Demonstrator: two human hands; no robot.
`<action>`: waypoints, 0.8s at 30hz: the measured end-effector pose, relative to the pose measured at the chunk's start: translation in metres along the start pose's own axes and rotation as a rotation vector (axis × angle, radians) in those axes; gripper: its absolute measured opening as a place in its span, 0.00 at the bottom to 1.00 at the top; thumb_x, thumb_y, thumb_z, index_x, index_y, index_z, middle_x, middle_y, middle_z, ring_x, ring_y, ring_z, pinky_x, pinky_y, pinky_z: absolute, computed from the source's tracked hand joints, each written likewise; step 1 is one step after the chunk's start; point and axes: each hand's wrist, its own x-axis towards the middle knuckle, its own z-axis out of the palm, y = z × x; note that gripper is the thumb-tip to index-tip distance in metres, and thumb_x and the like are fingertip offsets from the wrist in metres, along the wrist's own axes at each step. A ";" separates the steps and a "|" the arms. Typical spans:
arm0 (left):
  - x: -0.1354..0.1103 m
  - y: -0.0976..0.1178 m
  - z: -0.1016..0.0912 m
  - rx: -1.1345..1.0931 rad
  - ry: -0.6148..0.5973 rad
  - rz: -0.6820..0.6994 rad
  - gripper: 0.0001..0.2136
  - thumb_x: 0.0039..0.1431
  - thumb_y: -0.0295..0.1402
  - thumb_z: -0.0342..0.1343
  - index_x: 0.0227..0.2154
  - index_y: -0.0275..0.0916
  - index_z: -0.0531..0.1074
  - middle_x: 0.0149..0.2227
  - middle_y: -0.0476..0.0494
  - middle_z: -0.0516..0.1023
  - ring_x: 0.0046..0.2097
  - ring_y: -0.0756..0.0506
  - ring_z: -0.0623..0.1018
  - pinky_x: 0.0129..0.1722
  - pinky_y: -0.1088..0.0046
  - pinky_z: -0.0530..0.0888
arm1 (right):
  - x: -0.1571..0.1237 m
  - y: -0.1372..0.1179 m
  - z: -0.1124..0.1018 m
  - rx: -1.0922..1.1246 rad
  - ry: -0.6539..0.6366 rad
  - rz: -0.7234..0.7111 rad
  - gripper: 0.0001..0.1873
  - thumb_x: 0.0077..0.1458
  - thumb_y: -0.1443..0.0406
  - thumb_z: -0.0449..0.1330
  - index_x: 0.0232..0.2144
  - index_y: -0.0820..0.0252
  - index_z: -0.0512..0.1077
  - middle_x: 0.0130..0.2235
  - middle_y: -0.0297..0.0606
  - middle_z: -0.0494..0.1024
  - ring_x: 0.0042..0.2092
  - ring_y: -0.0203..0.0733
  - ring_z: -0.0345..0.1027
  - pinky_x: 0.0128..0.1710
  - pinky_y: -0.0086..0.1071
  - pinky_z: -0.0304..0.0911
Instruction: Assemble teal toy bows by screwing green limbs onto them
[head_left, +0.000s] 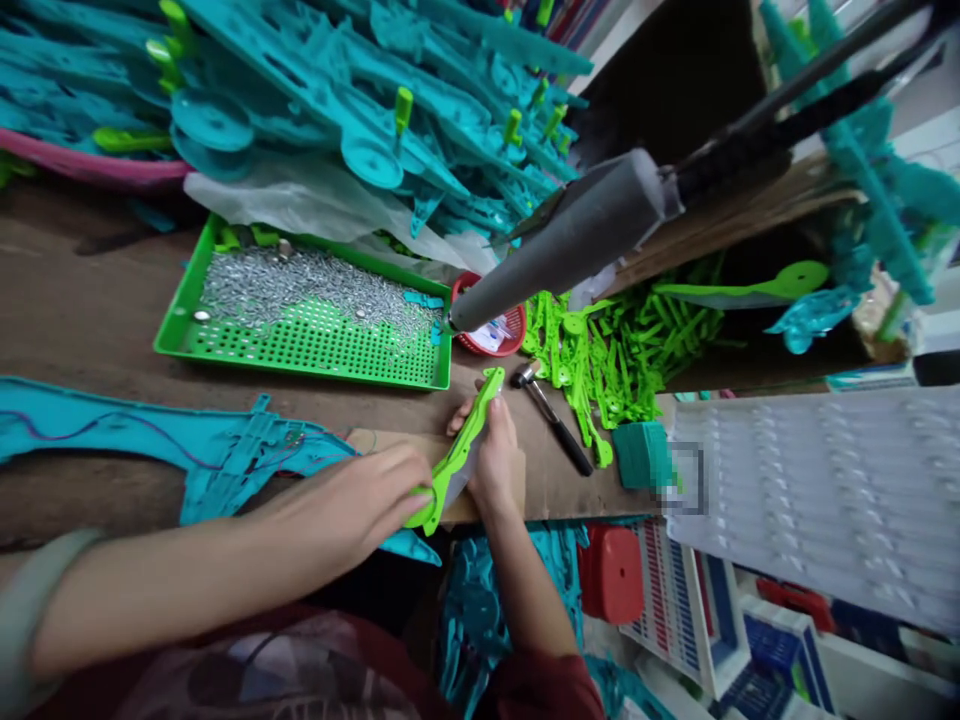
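A long, curved green plastic part (pixel 462 448) with a grey face along one side is held between both hands, tilted over the bench edge. My left hand (pixel 391 492) is closed, its fingers gripping the lower end of the part. Wrapped round the upper half from the right is my right hand (pixel 498 452), with its fingers partly hidden behind the part. Under the hands lies a piece of brown cardboard (pixel 512 490). A large blue plastic part (pixel 247 440) with thin wires lies to the left of my left hand.
A green perforated tray (pixel 300 360) holds many small metal pieces. Nearby are a red basket (pixel 491 345), a hammer (pixel 555 420), a heap of green parts (pixel 600 360) and a teal block (pixel 641 455). A grey cylindrical tool (pixel 562 240) hangs overhead. Blue parts (pixel 315 90) are piled behind.
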 end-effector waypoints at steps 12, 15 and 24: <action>0.087 -0.024 0.022 -0.921 -0.216 -0.686 0.08 0.54 0.35 0.59 0.30 0.35 0.77 0.29 0.47 0.81 0.33 0.48 0.80 0.40 0.70 0.79 | 0.001 0.006 -0.005 -0.275 0.069 -0.073 0.18 0.61 0.48 0.46 0.43 0.52 0.63 0.35 0.37 0.71 0.34 0.42 0.67 0.39 0.37 0.68; 0.084 -0.024 0.020 -0.958 -0.217 -0.700 0.08 0.51 0.36 0.61 0.28 0.36 0.77 0.28 0.49 0.80 0.32 0.50 0.79 0.40 0.71 0.78 | 0.001 0.005 -0.004 -0.317 0.068 -0.094 0.19 0.61 0.48 0.45 0.45 0.51 0.63 0.34 0.37 0.70 0.34 0.44 0.67 0.38 0.37 0.68; 0.086 -0.032 0.023 -0.811 -0.214 -0.547 0.07 0.44 0.33 0.59 0.27 0.37 0.77 0.24 0.51 0.77 0.28 0.49 0.75 0.31 0.74 0.70 | 0.000 0.011 -0.004 -0.331 0.089 -0.108 0.17 0.63 0.49 0.43 0.45 0.51 0.61 0.34 0.36 0.70 0.35 0.43 0.69 0.38 0.36 0.69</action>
